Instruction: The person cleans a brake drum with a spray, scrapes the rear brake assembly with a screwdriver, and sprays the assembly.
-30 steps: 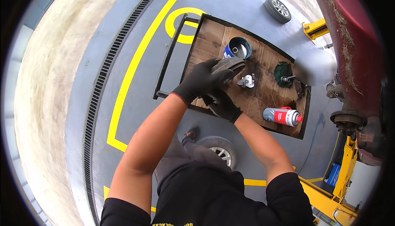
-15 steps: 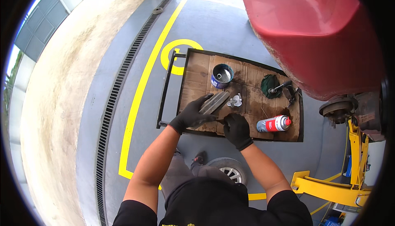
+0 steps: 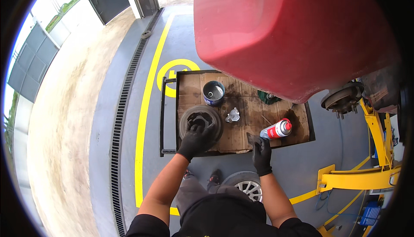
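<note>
A dark brake disc lies flat at the left of the cardboard-lined cart top. My left hand, in a black glove, grips it at its raised centre, fingers over the hub. My gloved right hand is closed on a small dark flat piece by the cart's near edge. Just beyond that hand a red and white spray can lies on its side. Between the disc and the can sits a small silvery metal part. An open blue tin with something pale inside stands behind the disc.
The cart has a black rim and a side handle. A raised red car body overhangs its far right, partly hiding a green cloth. A wheel hub, yellow lift arm and wheel are nearby.
The brake disc went from tilted on edge to lying flat, my left hand now at its centre. My right hand moved right, away from the left. The view shifted, with the car covering more.
</note>
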Demonstrator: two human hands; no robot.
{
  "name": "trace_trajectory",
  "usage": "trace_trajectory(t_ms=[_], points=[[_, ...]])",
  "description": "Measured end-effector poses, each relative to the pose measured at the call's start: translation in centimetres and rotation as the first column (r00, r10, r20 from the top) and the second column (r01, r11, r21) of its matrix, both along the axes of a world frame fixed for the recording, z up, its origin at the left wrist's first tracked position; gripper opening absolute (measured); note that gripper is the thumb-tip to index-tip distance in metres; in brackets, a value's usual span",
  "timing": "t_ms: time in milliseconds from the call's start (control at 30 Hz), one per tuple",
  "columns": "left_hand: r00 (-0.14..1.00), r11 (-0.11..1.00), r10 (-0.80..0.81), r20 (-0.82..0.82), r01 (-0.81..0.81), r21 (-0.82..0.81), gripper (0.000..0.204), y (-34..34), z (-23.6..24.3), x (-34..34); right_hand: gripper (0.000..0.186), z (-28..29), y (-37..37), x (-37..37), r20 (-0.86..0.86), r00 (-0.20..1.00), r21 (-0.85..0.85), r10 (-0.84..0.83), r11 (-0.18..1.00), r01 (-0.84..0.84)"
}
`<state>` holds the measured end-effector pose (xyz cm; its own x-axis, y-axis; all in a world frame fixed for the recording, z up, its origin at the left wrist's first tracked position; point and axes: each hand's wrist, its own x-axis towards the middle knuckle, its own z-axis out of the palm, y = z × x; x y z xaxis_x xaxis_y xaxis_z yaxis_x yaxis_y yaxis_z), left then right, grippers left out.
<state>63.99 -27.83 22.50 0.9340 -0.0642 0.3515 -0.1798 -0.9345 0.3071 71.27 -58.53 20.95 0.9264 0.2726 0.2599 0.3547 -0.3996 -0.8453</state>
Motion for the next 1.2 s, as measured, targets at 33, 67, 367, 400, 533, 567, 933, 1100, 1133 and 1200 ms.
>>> trace_trajectory(t_ms=[33,67,367,400,533,567,933,1100,1133,1200], points=[[0.999,1.0,-0.003,-0.036,0.003,0.01,0.064,-0.2,-0.1,0.3,0.04,-0.5,0.3,1.1,0.015,0.999,-0.062,0.033,0.998,-0.032],[0.997,1.0,0.002,-0.072,0.0,0.021,0.063,-0.4,-0.3,0.3,0.046,-1.1,1.0,2.3,0.09,0.995,-0.178,0.033,0.984,-0.017],[0.999,1.0,0.005,0.049,-0.004,-0.029,0.061,0.3,-2.6,0.0,0.094,3.2,16.4,11.8,0.3,0.885,-0.546,0.355,0.825,-0.146],[0.995,1.0,0.002,0.104,-0.002,-0.007,0.065,0.5,-2.6,0.2,0.099,3.8,18.4,12.9,0.253,0.899,-0.583,0.358,0.797,-0.154],[0.979,0.995,0.036,0.201,-0.053,0.08,0.062,0.7,-2.9,-0.1,0.115,5.1,23.3,16.4,0.038,0.917,-0.704,0.396,0.662,-0.257],[0.984,0.996,0.048,0.174,-0.06,0.062,0.061,0.8,-3.4,-0.3,0.116,4.9,24.2,16.9,-0.043,0.916,-0.728,0.399,0.616,-0.302],[0.992,0.999,0.044,0.118,-0.044,0.001,0.053,-0.2,-4.7,0.4,0.115,4.0,34.5,18.4,0.145,0.926,-0.626,0.348,0.757,-0.187],[0.996,0.994,-0.092,-0.003,0.092,-0.058,0.057,2.7,-4.1,1.0,0.086,3.3,27.9,9.3,0.37,0.816,-0.181,0.443,0.896,-0.405],[0.994,0.994,-0.104,-0.018,0.103,-0.04,0.059,2.2,-2.1,1.3,0.08,3.4,24.2,7.4,0.339,0.845,-0.147,0.414,0.91,-0.387],[0.993,0.994,-0.107,-0.045,0.106,-0.021,0.062,1.3,2.8,1.2,0.069,3.8,16.6,3.2,0.26,0.897,-0.059,0.357,0.933,-0.354]])
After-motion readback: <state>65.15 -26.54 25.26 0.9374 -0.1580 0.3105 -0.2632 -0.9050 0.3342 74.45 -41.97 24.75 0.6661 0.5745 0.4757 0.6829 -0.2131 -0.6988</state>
